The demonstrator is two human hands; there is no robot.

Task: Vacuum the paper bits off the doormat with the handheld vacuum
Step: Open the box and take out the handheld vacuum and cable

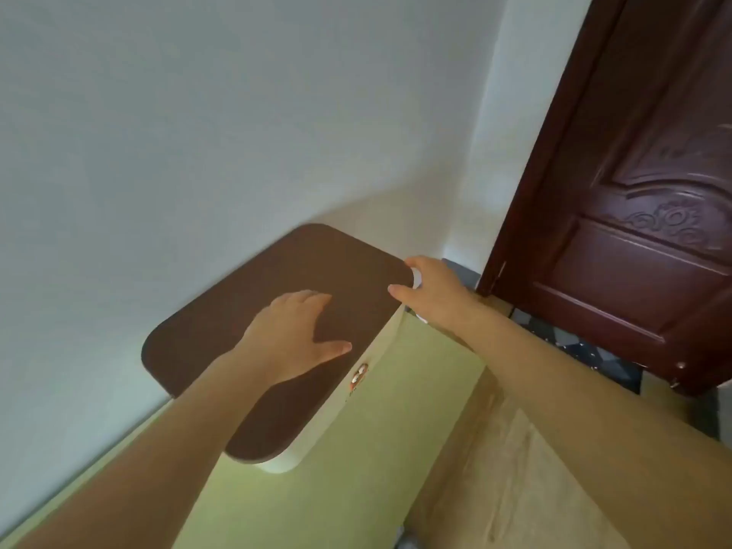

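Note:
My right hand (433, 291) is closed around a white rounded object, apparently the handheld vacuum (416, 278), at the right corner of a brown cabinet top (253, 311). The hand hides most of it; a second white bit pokes out below my wrist. My left hand (295, 334) lies flat on the brown top with its fingers spread and holds nothing. Down on the floor by the door lies the dark patterned doormat (594, 356), speckled with small white paper bits (576, 346). My right forearm covers part of the mat.
The cabinet has a pale green front (356, 469) with a small orange sticker (358, 376). A dark red carved wooden door (633, 231) stands at the right, behind the mat. A white wall (198, 132) fills the left. Beige floor (515, 481) lies below.

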